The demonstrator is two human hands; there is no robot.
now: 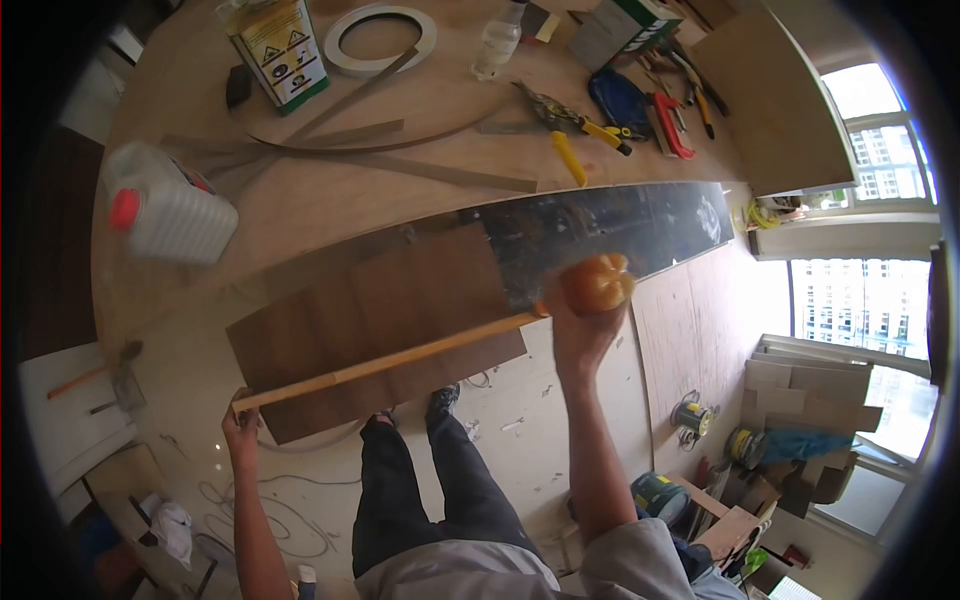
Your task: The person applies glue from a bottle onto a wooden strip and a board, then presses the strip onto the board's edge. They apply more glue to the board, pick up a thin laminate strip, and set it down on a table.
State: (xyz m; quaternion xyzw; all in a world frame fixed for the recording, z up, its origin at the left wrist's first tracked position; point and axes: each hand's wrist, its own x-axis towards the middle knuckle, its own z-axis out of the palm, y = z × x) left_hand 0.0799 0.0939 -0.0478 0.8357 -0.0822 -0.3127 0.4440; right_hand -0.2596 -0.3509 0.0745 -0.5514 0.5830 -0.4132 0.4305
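Observation:
A long light wooden strip (390, 362) slants across a brown wood panel (370, 290). My left hand (240, 425) is closed on the strip's left end. In my right hand (588, 335) is a plastic bottle (597, 284) of amber liquid, its lobed base turned up toward me and blurred. My fingers wrap round its far side, and an orange tip shows close by the strip's right end. Beyond the panel lies a dark, paint-spotted board (600, 235) along the table's near edge.
On the wooden table (400, 100) stand a white jug with a red cap (180, 215), a metal can (280, 55), a tape roll (335, 50) and a clear bottle (497, 45). Loose thin strips (430, 172), yellow-handled snips (575, 120) and a red clamp (672, 125) lie there. A cable (290, 535) loops over the floor.

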